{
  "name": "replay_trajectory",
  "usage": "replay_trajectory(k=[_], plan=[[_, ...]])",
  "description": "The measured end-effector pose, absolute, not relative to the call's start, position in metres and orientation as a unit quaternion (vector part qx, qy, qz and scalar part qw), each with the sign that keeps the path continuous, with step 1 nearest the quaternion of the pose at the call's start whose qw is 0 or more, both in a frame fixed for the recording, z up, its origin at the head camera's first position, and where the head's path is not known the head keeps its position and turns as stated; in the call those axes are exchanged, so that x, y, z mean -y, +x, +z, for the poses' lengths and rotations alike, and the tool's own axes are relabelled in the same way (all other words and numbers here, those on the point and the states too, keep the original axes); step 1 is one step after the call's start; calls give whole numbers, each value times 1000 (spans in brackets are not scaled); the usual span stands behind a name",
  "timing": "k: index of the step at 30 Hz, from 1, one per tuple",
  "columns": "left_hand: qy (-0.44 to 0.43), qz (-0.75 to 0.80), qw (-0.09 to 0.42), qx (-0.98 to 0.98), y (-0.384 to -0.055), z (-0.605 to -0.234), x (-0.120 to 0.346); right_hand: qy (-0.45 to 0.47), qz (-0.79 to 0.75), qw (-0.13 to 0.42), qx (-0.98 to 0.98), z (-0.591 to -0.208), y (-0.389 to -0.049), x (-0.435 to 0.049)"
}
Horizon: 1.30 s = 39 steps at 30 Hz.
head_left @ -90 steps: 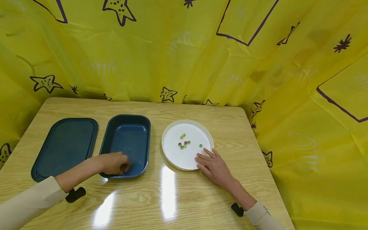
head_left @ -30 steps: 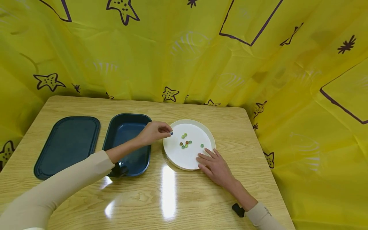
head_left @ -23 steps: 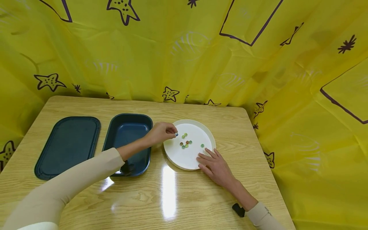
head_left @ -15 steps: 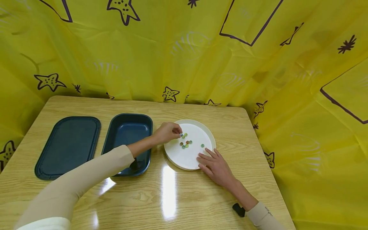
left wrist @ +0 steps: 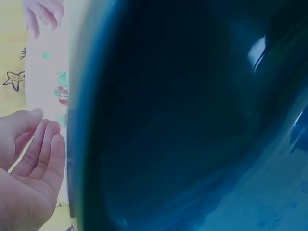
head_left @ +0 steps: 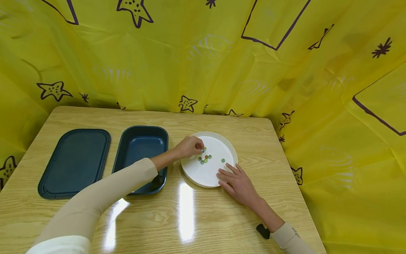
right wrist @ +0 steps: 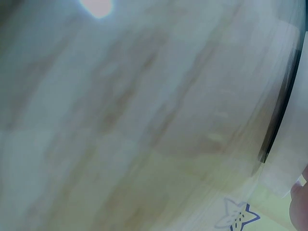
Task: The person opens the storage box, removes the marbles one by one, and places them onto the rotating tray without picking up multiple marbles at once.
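My left hand [head_left: 190,146] is over the left part of a round white tray [head_left: 206,177], pinching a blue marble [head_left: 203,151] between thumb and fingertips. In the left wrist view, the fingers of that hand [left wrist: 36,163] come together near the thumb, and the marble cannot be made out. Several glass marbles lie on the tray, among them an orange marble [head_left: 206,157], a brown marble [head_left: 200,158] and a lone green marble [head_left: 223,160]. At the tray's lower right edge rests my right hand [head_left: 237,183], fingers spread and holding nothing; the right wrist view catches only a bit of it.
A dark blue rectangular tub [head_left: 142,132] stands left of the tray, under my left forearm. Farther left lies its flat dark lid [head_left: 76,162]. All of this is on a wooden table [head_left: 158,222], with a yellow patterned curtain [head_left: 177,63] behind and to the right.
My left hand was low in the tub at first. It came across rightward to the tray carrying the blue marble, then inched farther toward the other marbles. The right hand stayed put.
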<state>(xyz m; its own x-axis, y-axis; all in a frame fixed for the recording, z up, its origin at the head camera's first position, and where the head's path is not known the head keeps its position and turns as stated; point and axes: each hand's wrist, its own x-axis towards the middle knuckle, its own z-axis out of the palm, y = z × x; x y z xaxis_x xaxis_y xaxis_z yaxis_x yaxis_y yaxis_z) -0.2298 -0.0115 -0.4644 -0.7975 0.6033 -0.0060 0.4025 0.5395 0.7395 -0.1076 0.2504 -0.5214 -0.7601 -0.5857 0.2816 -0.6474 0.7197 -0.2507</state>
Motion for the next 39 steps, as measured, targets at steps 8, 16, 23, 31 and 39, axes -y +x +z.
replay_trajectory(k=[8,16,23,31,39], plan=[[288,346,141,-881,-231,-466,7,334,164,91,924,-520,-108,-251],[298,325,138,-887,-232,-468,4,335,163,88,924,-520,-107,-251],[304,306,142,-891,-232,-466,1,338,165,93,922,-520,-107,-251],[305,296,156,-892,-232,-464,-2,338,166,89,922,-520,-108,-251],[301,286,161,-895,-231,-464,-2,338,166,93,922,-522,-108,-251]])
